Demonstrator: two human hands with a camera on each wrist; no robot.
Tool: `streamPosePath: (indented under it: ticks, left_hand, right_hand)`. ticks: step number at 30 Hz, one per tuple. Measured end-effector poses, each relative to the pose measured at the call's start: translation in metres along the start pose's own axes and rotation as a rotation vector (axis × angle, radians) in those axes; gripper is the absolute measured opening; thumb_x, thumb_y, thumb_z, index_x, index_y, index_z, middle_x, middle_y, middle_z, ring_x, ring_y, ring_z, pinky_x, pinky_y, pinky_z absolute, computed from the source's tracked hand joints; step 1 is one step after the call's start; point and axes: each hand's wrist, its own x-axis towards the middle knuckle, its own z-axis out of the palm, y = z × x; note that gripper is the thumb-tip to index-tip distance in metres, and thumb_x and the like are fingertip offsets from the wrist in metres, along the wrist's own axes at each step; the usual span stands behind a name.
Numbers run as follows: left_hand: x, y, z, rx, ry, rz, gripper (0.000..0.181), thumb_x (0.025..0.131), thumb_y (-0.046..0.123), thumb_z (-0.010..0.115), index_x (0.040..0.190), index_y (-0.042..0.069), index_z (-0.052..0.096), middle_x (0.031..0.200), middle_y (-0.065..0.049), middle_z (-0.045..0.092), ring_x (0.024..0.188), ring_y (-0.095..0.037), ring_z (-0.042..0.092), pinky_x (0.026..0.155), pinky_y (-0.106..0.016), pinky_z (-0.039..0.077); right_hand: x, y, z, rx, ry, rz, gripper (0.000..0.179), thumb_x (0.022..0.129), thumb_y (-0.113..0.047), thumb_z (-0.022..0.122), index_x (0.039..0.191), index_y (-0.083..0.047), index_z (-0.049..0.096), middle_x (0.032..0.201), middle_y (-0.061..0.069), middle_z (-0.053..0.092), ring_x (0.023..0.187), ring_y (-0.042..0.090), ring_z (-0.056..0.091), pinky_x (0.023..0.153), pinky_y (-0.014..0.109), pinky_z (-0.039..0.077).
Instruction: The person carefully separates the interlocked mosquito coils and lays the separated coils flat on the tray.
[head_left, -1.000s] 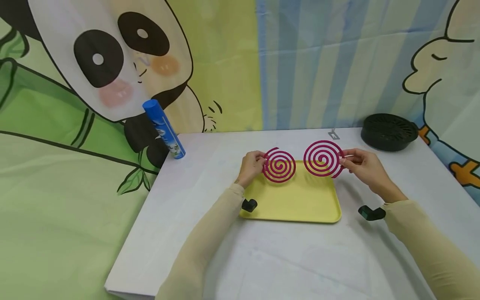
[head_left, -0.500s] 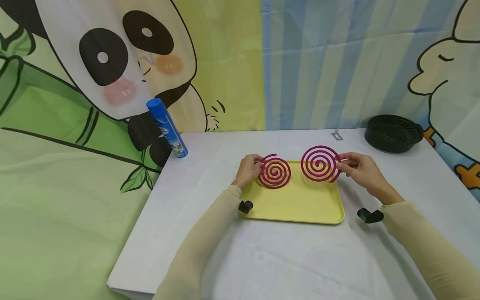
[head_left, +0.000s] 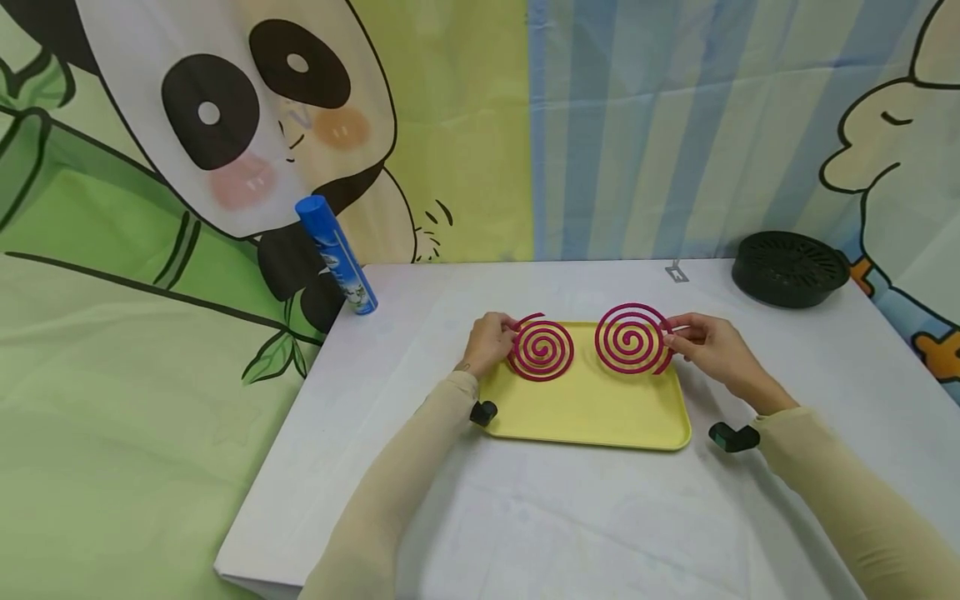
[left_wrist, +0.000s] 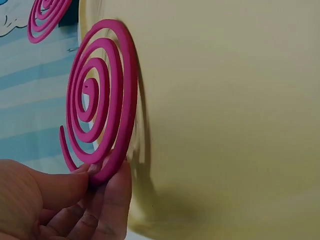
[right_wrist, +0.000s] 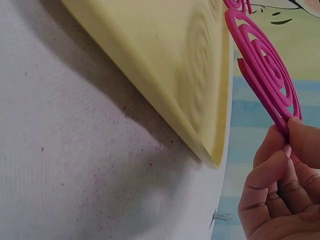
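Two magenta mosquito coils are held up over a yellow tray (head_left: 585,421), one in each hand. My left hand (head_left: 489,340) pinches the left mosquito coil (left_wrist: 116,100) at its outer ring, between thumb and fingers; this coil is close over the tray's left part. On the other side, my right hand (head_left: 708,346) pinches the right mosquito coil (right_wrist: 262,65) by its outer edge. That coil is tilted and sits higher, with its shadow falling on the tray's back right corner. No other thing shows on the tray's surface.
A blue spray can (head_left: 336,254) stands at the table's back left corner. At the back right lies a round black slotted holder (head_left: 790,268). A small metal stand (head_left: 677,273) rests near the back edge of the white table (head_left: 600,525), before a printed cloth backdrop.
Both hands have come down toward the tray and slightly to the left, each still pinching its mosquito coil. The head view has shifted a little.
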Motion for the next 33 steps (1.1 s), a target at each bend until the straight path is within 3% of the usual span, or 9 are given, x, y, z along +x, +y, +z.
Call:
streamPosePath:
  ticks: [12,20,33]
  left_hand:
    - [0.0,0.004,-0.006,0.215,-0.007,0.001,0.013,0.095,0.002,0.064,0.101,-0.001,0.075,0.1,-0.016,0.075,0.086,-0.026,0.07,0.075,-0.034,0.059]
    - [-0.002,0.007,-0.006,0.34,-0.035,-0.012,0.008,0.094,0.005,0.068,0.095,0.005,0.076,0.098,-0.011,0.075,0.088,-0.026,0.07,0.077,-0.036,0.059]
    - [-0.001,0.005,0.003,0.514,-0.004,0.09,0.009,0.095,0.003,0.067,0.093,0.005,0.075,0.092,-0.01,0.076,0.085,-0.027,0.073,0.075,-0.038,0.061]
  right_hand:
    - [0.001,0.0,0.004,-0.009,-0.022,-0.003,0.045,0.103,-0.032,0.061,0.134,-0.001,0.056,0.116,0.02,0.069,0.094,0.02,0.066,0.076,0.024,0.056]
    - [0.001,-0.002,0.007,-0.005,-0.041,0.003,0.046,0.103,-0.031,0.061,0.136,0.0,0.054,0.118,0.022,0.067,0.097,0.022,0.065,0.076,0.019,0.054]
    - [0.001,-0.003,0.012,-0.013,-0.074,0.022,0.048,0.103,-0.031,0.061,0.137,0.001,0.053,0.119,0.024,0.067,0.098,0.028,0.064,0.076,0.023,0.056]
